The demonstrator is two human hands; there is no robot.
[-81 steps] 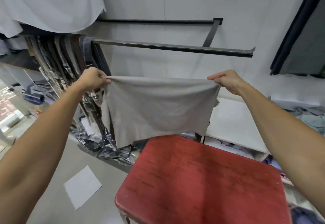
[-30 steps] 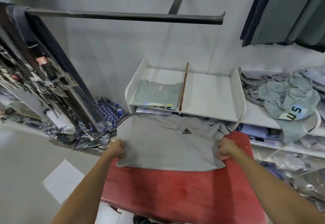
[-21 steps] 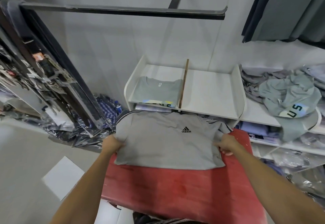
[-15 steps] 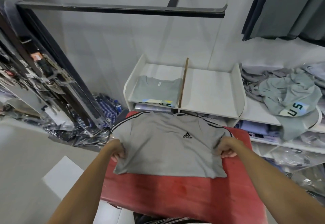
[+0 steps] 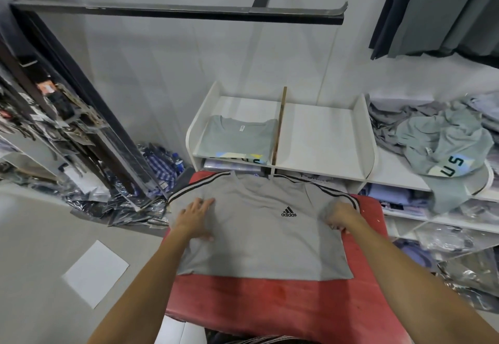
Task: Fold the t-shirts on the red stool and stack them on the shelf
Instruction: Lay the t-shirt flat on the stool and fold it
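Observation:
A grey t-shirt (image 5: 259,238) with black-and-white shoulder stripes and a small black logo lies flat, front up, on the red stool (image 5: 283,306). My left hand (image 5: 195,218) rests flat on the shirt's left side, fingers spread. At the shirt's right edge, below the sleeve, my right hand (image 5: 339,216) grips the fabric with curled fingers. Behind the stool stands the white shelf (image 5: 321,138). A folded grey-green t-shirt (image 5: 237,137) lies in its left compartment.
A wooden divider (image 5: 279,124) splits the shelf's top. Loose crumpled grey-green shirts (image 5: 442,141) lie on the shelf to the right. A black rail (image 5: 175,14) crosses overhead, and belts (image 5: 67,116) hang at left. A white sheet (image 5: 95,273) lies on the floor.
I lowered the held-up shirt onto the stool and spread it flat. In the last half second my left hand let go of the edge and now lies open on the cloth.

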